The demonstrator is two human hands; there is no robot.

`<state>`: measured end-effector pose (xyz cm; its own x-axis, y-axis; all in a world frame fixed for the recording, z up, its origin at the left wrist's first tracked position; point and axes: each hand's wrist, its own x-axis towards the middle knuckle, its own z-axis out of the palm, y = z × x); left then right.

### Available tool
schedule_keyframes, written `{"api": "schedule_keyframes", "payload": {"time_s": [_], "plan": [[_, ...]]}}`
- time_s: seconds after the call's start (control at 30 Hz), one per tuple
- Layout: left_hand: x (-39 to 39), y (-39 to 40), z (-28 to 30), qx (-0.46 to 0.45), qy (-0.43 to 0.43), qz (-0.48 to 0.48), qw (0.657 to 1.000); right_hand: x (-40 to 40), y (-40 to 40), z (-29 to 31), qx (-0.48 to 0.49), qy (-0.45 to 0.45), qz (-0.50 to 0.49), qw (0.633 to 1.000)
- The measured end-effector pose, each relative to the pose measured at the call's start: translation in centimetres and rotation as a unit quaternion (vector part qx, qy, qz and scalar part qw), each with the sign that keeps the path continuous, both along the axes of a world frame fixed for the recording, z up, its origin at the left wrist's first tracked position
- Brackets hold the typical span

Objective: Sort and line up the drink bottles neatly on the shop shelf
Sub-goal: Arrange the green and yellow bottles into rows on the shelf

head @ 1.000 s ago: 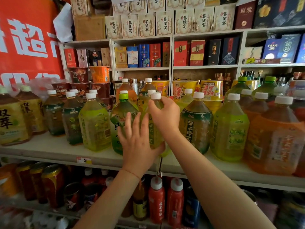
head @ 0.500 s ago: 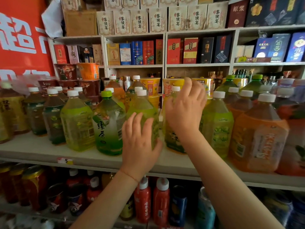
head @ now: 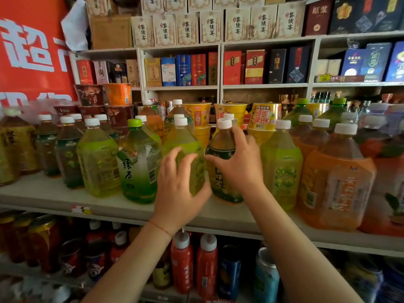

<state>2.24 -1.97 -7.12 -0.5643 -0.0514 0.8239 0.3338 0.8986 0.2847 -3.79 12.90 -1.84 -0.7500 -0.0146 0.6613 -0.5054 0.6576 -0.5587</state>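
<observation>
- My left hand (head: 177, 193) is at mid-frame, fingers spread and curved round the front of the yellow-green bottle (head: 185, 154); the grip is wide, more a cupping hold than a tight clamp.
- My right hand (head: 238, 169) wraps the shoulder of the dark tea bottle (head: 220, 149) just to the right, thumb across its front, fingers behind.
- Both bottles stand upright on the shelf (head: 65, 200), touching or nearly so, in the front row between the green-cap bottle (head: 137, 162) on the left and another yellow-green one (head: 282, 169) on the right.
- I judge these to be full and heavy: big squarish plastic jugs with sloping shoulders, narrow necks and white caps.
- The walls look thin and smooth with glossy labels, so likely slippery and a little yielding under a squeeze.
- Best hold, I think, is low on the shoulder or round the flat body sides, sliding along the shelf rather than lifting by the cap.
- Neighbours stand close, so a nudge could knock them askew.
</observation>
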Motion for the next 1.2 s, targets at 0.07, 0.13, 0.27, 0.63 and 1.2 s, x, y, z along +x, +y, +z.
{"api": "schedule_keyframes", "payload": {"time_s": [0.07, 0.13, 0.27, 0.63, 1.2], "plan": [[0.6, 0.1, 0.3, 0.02, -0.025, -0.022, 0.999, 1.3, -0.6, 0.1, 0.028, 0.028, -0.009, 0.999], [1.4, 0.3, 0.8, 0.051, -0.049, -0.066, 0.995, 3.2, -1.2, 1.2, 0.056, 0.038, -0.02, 0.998], [4.5, -0.1, 3.0, 0.238, -0.098, -0.237, 0.937, 7.1, -2.4, 5.6, 0.067, 0.035, 0.049, 0.996], [11.0, -15.2, 4.2, 0.264, 0.008, -0.002, 0.964, 11.5, -21.0, 6.9, -0.02, 0.051, 0.248, 0.967], [3.1, -41.0, 2.1, 0.286, -0.051, 0.042, 0.956, 5.9, -45.2, 2.3, 0.05, -0.015, 0.231, 0.972]]}}
